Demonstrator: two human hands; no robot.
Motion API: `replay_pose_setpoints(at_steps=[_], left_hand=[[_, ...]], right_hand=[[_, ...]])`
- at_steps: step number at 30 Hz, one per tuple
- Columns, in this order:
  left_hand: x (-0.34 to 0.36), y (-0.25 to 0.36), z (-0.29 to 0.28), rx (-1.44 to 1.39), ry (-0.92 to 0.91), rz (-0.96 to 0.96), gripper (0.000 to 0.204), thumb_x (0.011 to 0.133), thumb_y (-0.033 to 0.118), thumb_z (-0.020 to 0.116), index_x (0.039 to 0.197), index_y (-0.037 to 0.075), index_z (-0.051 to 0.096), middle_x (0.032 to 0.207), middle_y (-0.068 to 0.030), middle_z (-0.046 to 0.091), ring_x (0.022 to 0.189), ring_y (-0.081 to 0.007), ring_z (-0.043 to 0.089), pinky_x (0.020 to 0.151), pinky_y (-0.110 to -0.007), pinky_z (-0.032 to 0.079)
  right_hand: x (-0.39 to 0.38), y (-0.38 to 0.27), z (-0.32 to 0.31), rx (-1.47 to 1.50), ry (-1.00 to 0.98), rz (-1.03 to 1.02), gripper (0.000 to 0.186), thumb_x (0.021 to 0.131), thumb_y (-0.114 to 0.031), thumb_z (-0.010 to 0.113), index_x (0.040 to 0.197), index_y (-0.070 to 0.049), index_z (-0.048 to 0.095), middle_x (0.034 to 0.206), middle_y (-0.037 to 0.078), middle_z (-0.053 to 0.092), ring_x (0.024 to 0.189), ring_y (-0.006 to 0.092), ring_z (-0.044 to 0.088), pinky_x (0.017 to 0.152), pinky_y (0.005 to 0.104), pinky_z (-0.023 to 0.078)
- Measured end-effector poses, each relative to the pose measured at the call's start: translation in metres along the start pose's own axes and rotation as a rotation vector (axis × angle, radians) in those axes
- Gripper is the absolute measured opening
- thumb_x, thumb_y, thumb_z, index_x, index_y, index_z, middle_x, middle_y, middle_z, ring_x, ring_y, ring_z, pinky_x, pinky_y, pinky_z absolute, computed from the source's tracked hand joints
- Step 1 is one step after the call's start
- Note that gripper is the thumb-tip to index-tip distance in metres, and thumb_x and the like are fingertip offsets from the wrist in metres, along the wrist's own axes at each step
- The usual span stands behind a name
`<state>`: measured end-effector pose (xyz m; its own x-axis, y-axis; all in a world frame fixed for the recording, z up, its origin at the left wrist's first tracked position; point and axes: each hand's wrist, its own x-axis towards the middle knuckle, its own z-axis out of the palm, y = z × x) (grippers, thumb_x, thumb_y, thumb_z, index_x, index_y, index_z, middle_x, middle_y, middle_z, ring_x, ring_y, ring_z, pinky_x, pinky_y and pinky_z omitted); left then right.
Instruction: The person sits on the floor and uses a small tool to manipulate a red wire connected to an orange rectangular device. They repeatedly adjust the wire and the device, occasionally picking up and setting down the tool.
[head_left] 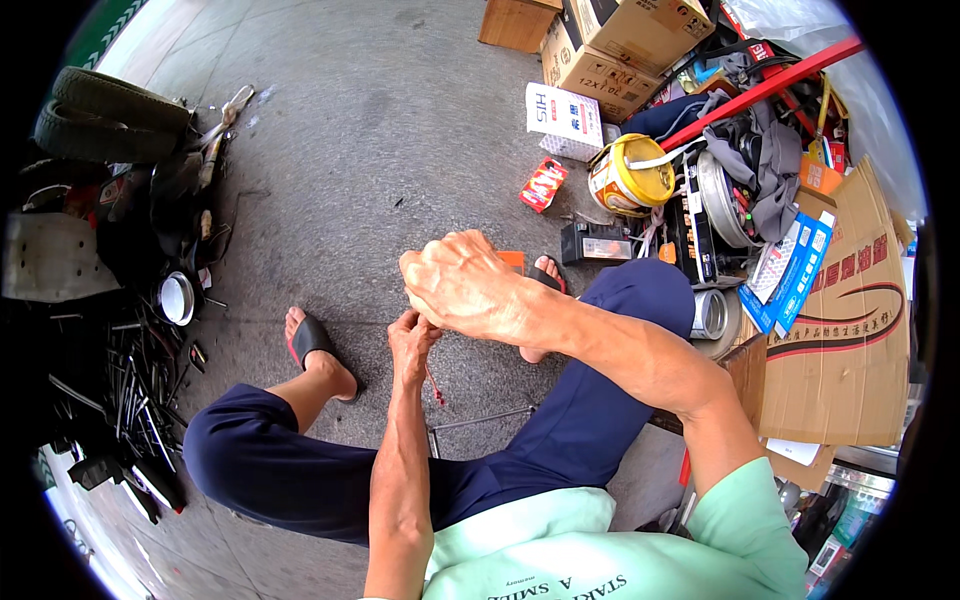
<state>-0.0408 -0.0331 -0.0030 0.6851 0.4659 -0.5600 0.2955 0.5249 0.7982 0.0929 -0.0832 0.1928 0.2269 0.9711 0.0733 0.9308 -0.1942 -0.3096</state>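
My right hand (465, 285) is curled closed in front of me, its back turned up. Just below it, my left hand (408, 345) has its fingers pinched together, the fingertips close to or touching the underside of the right. Whatever lies between the fingers is hidden. A thin red cord (436, 388) dangles beside my left wrist. Behind the right hand an orange patch (512, 261) shows; I cannot tell whether it is held or lies farther down. Both hands are above the grey ground (330, 240), between my knees.
Right of me are a yellow bucket (648, 172), a black battery (597, 242), a red box (543, 184), a white box (565, 118) and cardboard cartons (620, 75). On the left lie tyres (110, 115), a round metal tin (177, 298) and dark rods and tools (140, 400).
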Motion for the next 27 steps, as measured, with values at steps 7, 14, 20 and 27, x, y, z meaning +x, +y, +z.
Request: replay_pose_setpoints(at_steps=[7, 14, 20, 27], left_hand=[[0.005, -0.003, -0.008, 0.050, -0.018, -0.137, 0.033, 0.087, 0.027, 0.060, 0.076, -0.004, 0.059, 0.058, -0.0036, 0.055, 0.045, -0.0093, 0.047, 0.042, -0.021, 0.037], [-0.006, 0.024, 0.006, 0.305, 0.081, -0.235, 0.040, 0.085, 0.034, 0.059, 0.070, -0.003, 0.060, 0.054, -0.0073, 0.056, 0.043, -0.0134, 0.053, 0.041, -0.025, 0.039], [-0.009, 0.024, 0.004, 0.406, 0.090, -0.215, 0.046, 0.084, 0.041, 0.058, 0.070, -0.003, 0.062, 0.054, -0.0073, 0.057, 0.044, -0.0137, 0.055, 0.043, -0.026, 0.042], [-0.008, 0.010, 0.002, 0.381, 0.104, -0.195, 0.049, 0.084, 0.044, 0.058, 0.069, -0.002, 0.062, 0.053, -0.0071, 0.057, 0.043, -0.0143, 0.056, 0.042, -0.026, 0.042]], right_hand=[[0.002, 0.000, -0.011, 0.004, -0.027, 0.109, 0.028, 0.082, -0.025, 0.056, 0.073, 0.001, 0.058, 0.065, 0.018, 0.061, 0.064, 0.0335, 0.063, 0.060, 0.0435, 0.049], [0.007, 0.000, -0.005, 0.024, -0.140, 0.177, 0.026, 0.078, -0.024, 0.060, 0.069, 0.001, 0.062, 0.065, 0.018, 0.062, 0.064, 0.0336, 0.064, 0.059, 0.0435, 0.049], [0.004, -0.002, 0.000, 0.029, -0.030, -0.053, 0.015, 0.069, -0.017, 0.064, 0.067, -0.002, 0.063, 0.067, 0.016, 0.063, 0.067, 0.0290, 0.065, 0.058, 0.0396, 0.051], [0.003, 0.002, 0.005, 0.003, 0.069, -0.082, 0.022, 0.072, -0.020, 0.065, 0.061, -0.002, 0.057, 0.062, 0.014, 0.060, 0.065, 0.0284, 0.064, 0.054, 0.0406, 0.049]])
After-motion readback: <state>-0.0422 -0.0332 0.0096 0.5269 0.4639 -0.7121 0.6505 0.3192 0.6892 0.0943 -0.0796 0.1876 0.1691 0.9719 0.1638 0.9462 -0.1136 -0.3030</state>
